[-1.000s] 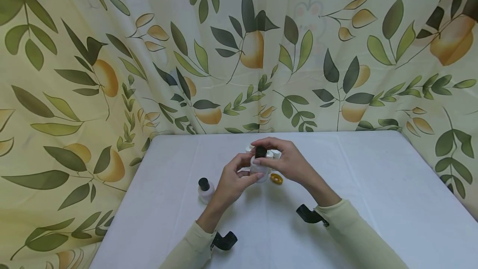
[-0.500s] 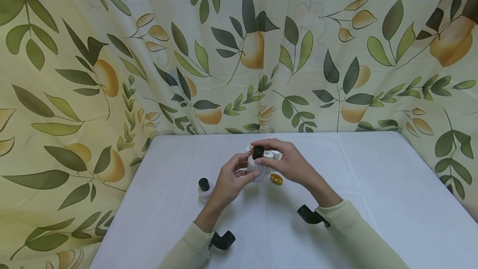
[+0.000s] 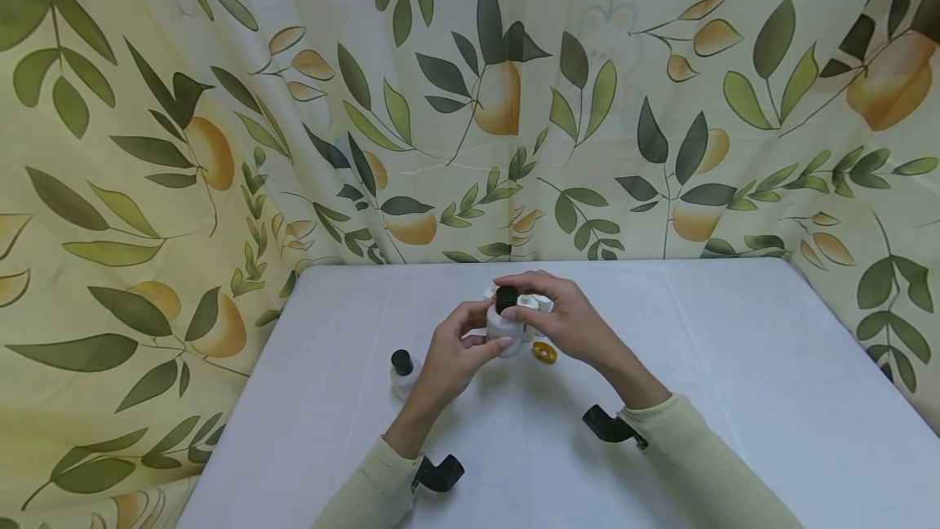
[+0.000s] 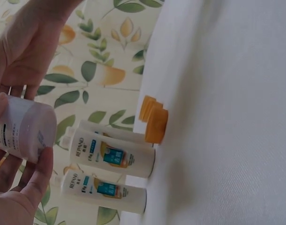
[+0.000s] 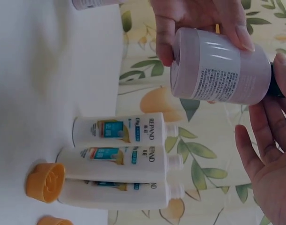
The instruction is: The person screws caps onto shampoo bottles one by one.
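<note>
2nd pale btl [image 3: 405, 382] stands on the surface [image 3: 734, 349], approx 8 o'clock of the held btl [image 3: 503, 335]; L wrist cam misses it. Held btl's up off the surface: L hand [image 3: 450, 353] curled round its body, R hand [image 3: 558, 313] pinching its blk cap [image 3: 507, 300]. R wrist cam shows its fine-print block, unseen in head view. Orange cap [image 3: 544, 352] approx 4 o'clock; wrist cams show more than one. Beyond, approx 1 o'clock, white REPAND btls [image 5: 145, 164]: mostly hidden in head view, R wrist cam gets 3. Furthest, 12 o'clock, leaf-print curtain [image 3: 470, 15].
</note>
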### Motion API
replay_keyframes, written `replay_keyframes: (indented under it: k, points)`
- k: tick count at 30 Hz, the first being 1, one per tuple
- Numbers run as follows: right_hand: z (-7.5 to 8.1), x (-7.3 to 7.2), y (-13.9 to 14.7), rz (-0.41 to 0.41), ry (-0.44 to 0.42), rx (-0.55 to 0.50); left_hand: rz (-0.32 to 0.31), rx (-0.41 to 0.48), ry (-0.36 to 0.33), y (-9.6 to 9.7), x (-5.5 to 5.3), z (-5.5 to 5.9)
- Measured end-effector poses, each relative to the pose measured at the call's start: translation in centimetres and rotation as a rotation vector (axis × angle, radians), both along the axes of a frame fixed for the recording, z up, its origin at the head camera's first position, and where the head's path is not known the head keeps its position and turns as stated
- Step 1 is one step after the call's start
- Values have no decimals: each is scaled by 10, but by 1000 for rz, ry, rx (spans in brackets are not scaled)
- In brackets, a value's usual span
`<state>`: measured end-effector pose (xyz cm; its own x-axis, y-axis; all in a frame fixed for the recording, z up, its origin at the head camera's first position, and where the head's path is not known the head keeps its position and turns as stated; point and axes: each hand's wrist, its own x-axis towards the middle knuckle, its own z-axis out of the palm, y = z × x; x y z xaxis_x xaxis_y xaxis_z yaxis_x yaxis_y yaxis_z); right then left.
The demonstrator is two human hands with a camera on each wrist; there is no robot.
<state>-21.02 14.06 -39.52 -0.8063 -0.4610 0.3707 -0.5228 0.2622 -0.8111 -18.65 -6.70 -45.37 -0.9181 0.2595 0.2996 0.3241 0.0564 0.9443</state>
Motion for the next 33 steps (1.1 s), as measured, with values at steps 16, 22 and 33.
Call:
replay_keyframes:
  k: [16,22,33]
  points:
    - [2,2,-1,8,-89,-38,-74,-9,7,0,2,4]
    - [2,8,-7,-68,-86,-71,31,-49,114,8,8,5]
    - [2,5,-7,-63,-128,-89,44,-123,123,3,8,11]
